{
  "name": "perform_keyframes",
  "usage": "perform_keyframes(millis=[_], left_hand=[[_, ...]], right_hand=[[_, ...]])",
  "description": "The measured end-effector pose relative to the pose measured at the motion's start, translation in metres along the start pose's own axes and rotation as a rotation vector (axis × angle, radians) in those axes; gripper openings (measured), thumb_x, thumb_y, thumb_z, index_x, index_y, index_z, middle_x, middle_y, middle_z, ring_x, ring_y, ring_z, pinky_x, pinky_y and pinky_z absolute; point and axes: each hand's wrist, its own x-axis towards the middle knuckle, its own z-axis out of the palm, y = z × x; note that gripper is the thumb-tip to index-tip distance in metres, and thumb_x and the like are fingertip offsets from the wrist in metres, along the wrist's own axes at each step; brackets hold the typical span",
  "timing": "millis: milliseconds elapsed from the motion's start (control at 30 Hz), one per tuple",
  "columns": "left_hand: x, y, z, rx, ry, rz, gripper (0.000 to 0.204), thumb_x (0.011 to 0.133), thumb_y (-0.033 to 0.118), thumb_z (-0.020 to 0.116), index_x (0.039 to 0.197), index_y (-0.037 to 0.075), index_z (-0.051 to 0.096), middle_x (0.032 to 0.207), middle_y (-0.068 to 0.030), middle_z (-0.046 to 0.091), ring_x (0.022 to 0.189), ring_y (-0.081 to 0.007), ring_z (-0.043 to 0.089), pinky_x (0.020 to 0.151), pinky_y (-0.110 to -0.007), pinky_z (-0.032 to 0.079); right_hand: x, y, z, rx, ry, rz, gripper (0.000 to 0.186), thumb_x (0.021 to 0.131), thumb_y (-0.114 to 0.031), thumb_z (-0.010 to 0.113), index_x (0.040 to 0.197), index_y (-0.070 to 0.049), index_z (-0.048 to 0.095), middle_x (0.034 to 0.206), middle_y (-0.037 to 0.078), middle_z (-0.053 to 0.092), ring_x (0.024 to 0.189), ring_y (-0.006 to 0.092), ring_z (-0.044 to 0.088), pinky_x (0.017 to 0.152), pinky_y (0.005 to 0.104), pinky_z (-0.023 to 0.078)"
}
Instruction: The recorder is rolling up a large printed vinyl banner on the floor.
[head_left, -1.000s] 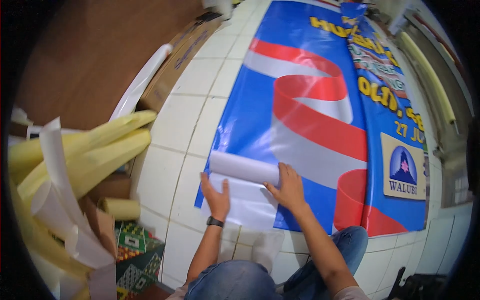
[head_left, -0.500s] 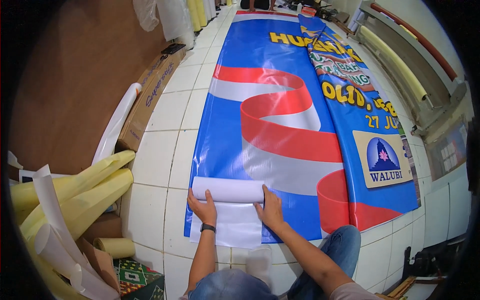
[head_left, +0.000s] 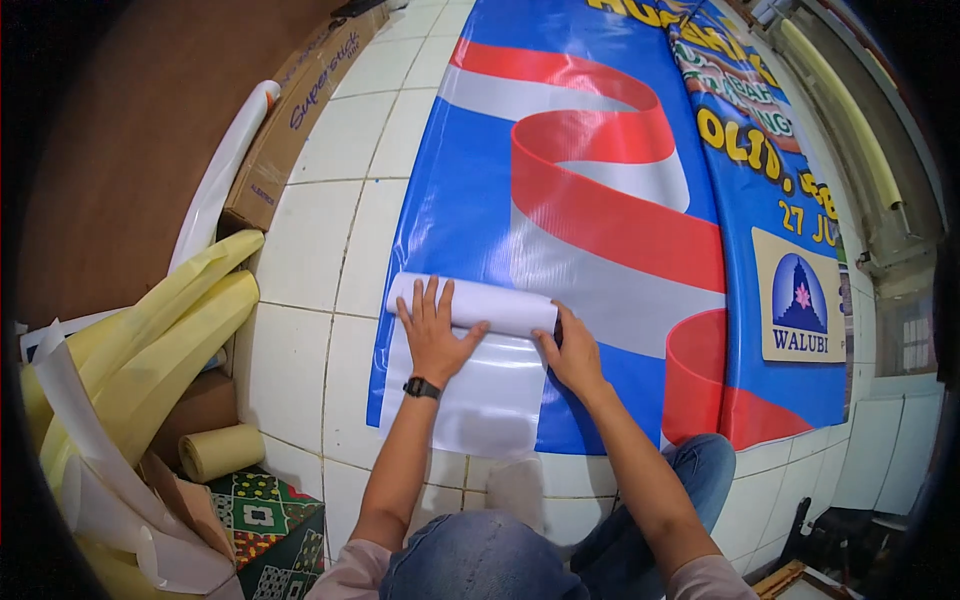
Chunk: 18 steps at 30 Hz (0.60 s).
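A white roll of sheet material lies across the near left part of a large blue banner with a red and white ribbon print. From the roll a flat, glossy white strip runs back toward me, over the banner's near edge. My left hand, a black watch at its wrist, rests on top of the roll's left part with fingers spread. My right hand grips the right end of the roll, its thumb on the near side and fingers curled round the far side.
The banner's right part is folded over. White floor tiles border it. Yellow rolled sheets, a small tan roll and a long cardboard box line the left side. A roller machine stands at the right.
The roll has moved away from me across the banner, leaving a longer flat strip behind. My left hand went from gripping the roll's left end to lying spread on top. The view has shifted.
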Motion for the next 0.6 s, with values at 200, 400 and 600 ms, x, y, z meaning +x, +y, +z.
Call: perform_keyframes(millis=[200, 400, 600], left_hand=[[-0.008, 0.0, -0.002, -0.085, 0.175, -0.151, 0.102, 0.081, 0.055, 0.077, 0.153, -0.002, 0.033, 0.162, -0.025, 0.024, 0.152, -0.043, 0.018, 0.122, -0.064, 0.005], [-0.09, -0.01, -0.015, -0.046, 0.02, -0.44, 0.096, 0.081, 0.04, 0.079, 0.151, -0.005, 0.032, 0.16, -0.0297, 0.025, 0.151, -0.0448, 0.02, 0.122, -0.06, 0.012], [-0.122, 0.024, -0.023, -0.032, -0.208, -0.327, 0.093, 0.084, 0.05, 0.073, 0.155, 0.004, 0.036, 0.164, -0.0239, 0.025, 0.152, -0.0432, 0.021, 0.122, -0.058, 0.015]], right_hand=[[-0.04, -0.033, 0.055, 0.494, 0.277, 0.414, 0.065, 0.095, -0.037, 0.069, 0.138, 0.004, 0.044, 0.113, 0.016, 0.064, 0.102, 0.0265, 0.064, 0.083, 0.0381, 0.051], [-0.024, -0.112, 0.098, 1.608, -0.097, 0.997, 0.086, 0.102, -0.051, 0.054, 0.152, 0.009, 0.02, 0.148, 0.028, 0.044, 0.134, 0.0346, 0.049, 0.105, 0.0393, 0.046], [0.03, -0.08, 0.116, 2.062, -0.006, 0.686, 0.083, 0.099, -0.059, 0.051, 0.145, 0.008, 0.035, 0.144, 0.021, 0.044, 0.128, 0.0314, 0.047, 0.111, 0.0408, 0.042]])
